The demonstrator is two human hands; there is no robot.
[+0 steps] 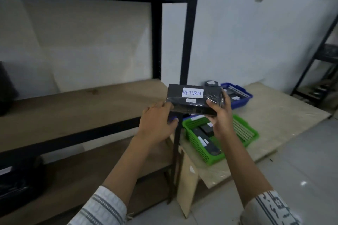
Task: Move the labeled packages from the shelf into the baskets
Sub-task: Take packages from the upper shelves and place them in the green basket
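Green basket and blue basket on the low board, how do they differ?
The green basket sits nearer the person; the blue basket sits farther back. The green basket shows almost whole, while the held package labelled RETURN hides part of the blue basket. Both rest on the same board and hold dark packages with white labels.

On pkg [182, 106] the 2nd label [191, 100] is unreadable, blue basket [240, 103] partly hidden behind it, left dark bag [5, 93] cut by edge.

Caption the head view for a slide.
Left hand and right hand hold the RETURN package near the green basket and blue basket.
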